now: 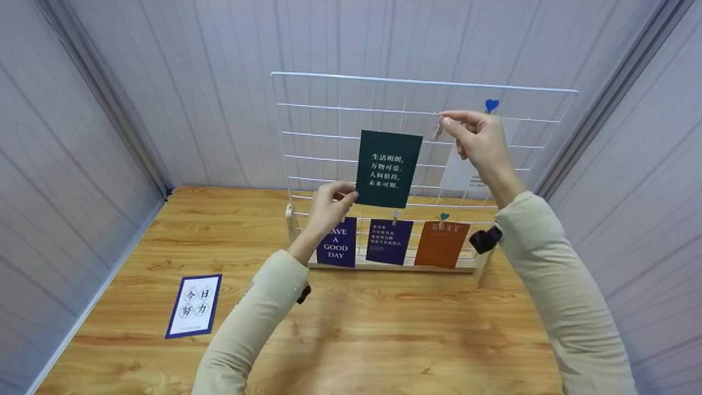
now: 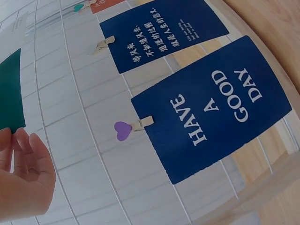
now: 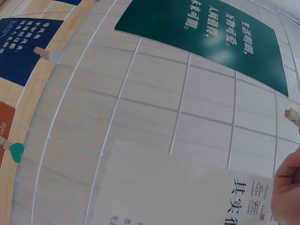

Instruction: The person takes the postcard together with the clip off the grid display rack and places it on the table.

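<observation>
My left hand (image 1: 330, 207) pinches the lower left edge of a dark green card (image 1: 388, 169) with white Chinese writing, in front of a white wire grid rack (image 1: 323, 159). Up and to the right, my right hand (image 1: 480, 140) holds a small wooden clip (image 1: 437, 131) between thumb and fingertips, apart from the card. Behind that hand hangs a white card (image 1: 463, 170), under a blue heart clip (image 1: 492, 105). In the left wrist view, a purple heart clip (image 2: 131, 129) holds the blue HAVE A GOOD DAY card (image 2: 215, 110).
Along the rack's bottom hang a navy card (image 1: 388, 241) and an orange card (image 1: 442, 244), the latter under a green heart clip (image 1: 444, 217). A white card with a blue border (image 1: 194, 306) lies at the left on the wooden table (image 1: 384, 340). Panelled walls enclose the table.
</observation>
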A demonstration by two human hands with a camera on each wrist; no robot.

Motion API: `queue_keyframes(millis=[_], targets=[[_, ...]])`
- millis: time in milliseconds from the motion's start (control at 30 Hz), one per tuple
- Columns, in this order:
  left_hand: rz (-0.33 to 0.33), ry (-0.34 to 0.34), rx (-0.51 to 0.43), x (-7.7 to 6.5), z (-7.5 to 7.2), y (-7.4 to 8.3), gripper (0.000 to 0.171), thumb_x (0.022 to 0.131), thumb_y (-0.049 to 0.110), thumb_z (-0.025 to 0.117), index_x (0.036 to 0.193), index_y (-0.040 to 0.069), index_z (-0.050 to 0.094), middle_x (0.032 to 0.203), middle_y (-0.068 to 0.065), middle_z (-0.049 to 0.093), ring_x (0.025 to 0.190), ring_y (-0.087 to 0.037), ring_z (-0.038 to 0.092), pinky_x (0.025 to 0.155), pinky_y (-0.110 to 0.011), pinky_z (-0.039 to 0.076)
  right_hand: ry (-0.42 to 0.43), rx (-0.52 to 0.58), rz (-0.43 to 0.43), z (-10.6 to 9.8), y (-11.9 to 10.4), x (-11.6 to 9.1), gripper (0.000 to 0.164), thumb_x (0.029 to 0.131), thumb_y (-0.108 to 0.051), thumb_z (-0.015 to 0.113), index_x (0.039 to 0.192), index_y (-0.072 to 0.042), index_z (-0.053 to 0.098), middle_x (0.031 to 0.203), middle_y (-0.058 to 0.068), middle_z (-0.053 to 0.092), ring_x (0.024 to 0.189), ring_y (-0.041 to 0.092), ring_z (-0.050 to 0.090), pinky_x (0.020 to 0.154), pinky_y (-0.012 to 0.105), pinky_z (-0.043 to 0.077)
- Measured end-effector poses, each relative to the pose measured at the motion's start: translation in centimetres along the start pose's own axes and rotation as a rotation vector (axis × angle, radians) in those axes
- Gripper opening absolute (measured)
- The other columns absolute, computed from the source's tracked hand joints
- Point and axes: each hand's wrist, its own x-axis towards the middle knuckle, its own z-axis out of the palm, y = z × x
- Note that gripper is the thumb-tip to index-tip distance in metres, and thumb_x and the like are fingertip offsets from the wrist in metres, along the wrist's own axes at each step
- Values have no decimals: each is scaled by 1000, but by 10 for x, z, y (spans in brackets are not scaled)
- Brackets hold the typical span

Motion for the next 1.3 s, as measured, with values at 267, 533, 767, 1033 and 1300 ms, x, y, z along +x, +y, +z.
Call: queue_keyframes(millis=[267,533,767,1033,1300], targets=[[10,-7,-50,-10,-11,-7,9,83,2,58,88,-2,64,76,-7,59,70,-30,57,57,-27,47,-42,27,13,-13,8,-13,19,84,-16,61,97,-4,67,55,2,48,41,9,36,37,18,31],[-33,19,-6,-21,-24,-13,10,82,5,60,88,0,65,78,-4,60,67,-15,54,57,-24,44,-35,16,43,-27,18,-23,18,84,-12,61,96,0,66,49,2,47,38,7,36,35,18,31],[-39,24,-76,-28,-34,-18,10,82,1,59,88,-4,64,76,-7,59,64,-15,53,57,-24,46,-59,12,62,-43,26,-35,21,84,-15,61,98,0,65,59,3,55,40,7,38,36,17,33],[-38,36,-82,-42,-51,-27,9,82,-1,58,88,-5,64,77,-8,58,67,-21,54,59,-29,48,-63,-23,100,-60,37,-51,25,84,-13,60,101,5,63,59,2,55,41,7,40,36,17,34],[-61,39,-77,-54,-68,-41,9,82,-2,58,87,-7,63,73,-8,58,63,-16,52,55,-24,47,-87,-23,129,-81,47,-70,21,85,-8,57,100,7,62,60,0,57,40,6,41,34,17,33]])
